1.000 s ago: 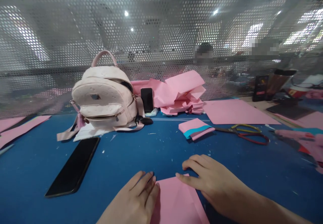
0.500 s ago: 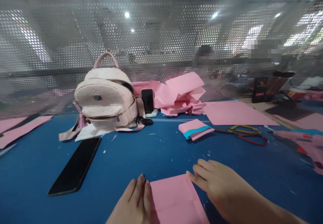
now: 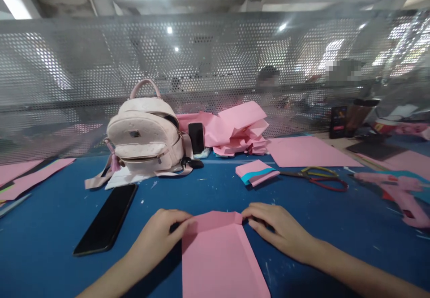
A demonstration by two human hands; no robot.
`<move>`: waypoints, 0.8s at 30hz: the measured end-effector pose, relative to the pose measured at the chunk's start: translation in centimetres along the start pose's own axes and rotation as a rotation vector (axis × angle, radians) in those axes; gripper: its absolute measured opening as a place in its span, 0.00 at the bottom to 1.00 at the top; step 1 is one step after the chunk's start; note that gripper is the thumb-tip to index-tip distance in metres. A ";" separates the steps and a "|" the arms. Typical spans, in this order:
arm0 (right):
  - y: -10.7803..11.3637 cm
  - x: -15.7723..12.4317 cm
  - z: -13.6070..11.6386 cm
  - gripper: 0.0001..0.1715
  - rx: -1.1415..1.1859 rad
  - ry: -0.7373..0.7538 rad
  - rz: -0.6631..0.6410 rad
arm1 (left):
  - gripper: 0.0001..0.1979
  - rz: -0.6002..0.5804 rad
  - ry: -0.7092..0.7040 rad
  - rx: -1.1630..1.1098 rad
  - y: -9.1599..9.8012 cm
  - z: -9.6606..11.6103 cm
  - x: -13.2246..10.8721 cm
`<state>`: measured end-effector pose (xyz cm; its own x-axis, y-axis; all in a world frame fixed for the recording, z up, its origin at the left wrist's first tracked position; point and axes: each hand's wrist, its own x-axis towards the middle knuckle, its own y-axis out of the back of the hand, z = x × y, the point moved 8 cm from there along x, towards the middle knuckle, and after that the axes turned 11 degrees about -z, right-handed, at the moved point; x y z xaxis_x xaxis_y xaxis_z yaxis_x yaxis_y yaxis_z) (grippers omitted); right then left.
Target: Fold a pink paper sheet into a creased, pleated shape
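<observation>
A folded sheet of pink paper [image 3: 221, 257] lies before me on the blue table, its lower part cut off by the frame. Along its right side runs a narrow fold, and its far edge is bent up. My left hand [image 3: 164, 231] pinches the far left corner between thumb and fingers. At the far right corner, my right hand [image 3: 272, 226] grips the raised edge with curled fingers. Beyond the sheet sits a small folded pink paper piece [image 3: 257, 172] with a blue stripe, touching the tip of the scissors [image 3: 312, 175].
A pale backpack [image 3: 144, 132] stands at the back left, with a large black phone [image 3: 107, 219] in front of it. Crumpled pink paper [image 3: 238, 127] and a flat pink sheet [image 3: 309, 151] lie behind. On the right rests a pink glue gun [image 3: 399, 192]. A perforated screen [image 3: 215, 65] closes the back.
Both hands have moved to the sheet's far corners, my left one from lying flat along its left side. The far edge is now bent up. The view has tilted upward slightly.
</observation>
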<state>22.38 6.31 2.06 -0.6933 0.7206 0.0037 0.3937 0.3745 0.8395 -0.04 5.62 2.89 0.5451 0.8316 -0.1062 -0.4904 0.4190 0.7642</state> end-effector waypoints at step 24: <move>-0.5 0.1 1.7 0.13 0.219 -0.127 0.001 | 0.14 0.139 -0.027 -0.276 0.5 -1.7 0.2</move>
<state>23.08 7.16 0.72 -0.6170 0.7833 -0.0758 0.5253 0.4817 0.7015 -1.30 6.60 2.13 0.4764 0.8792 0.0072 -0.7253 0.3884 0.5684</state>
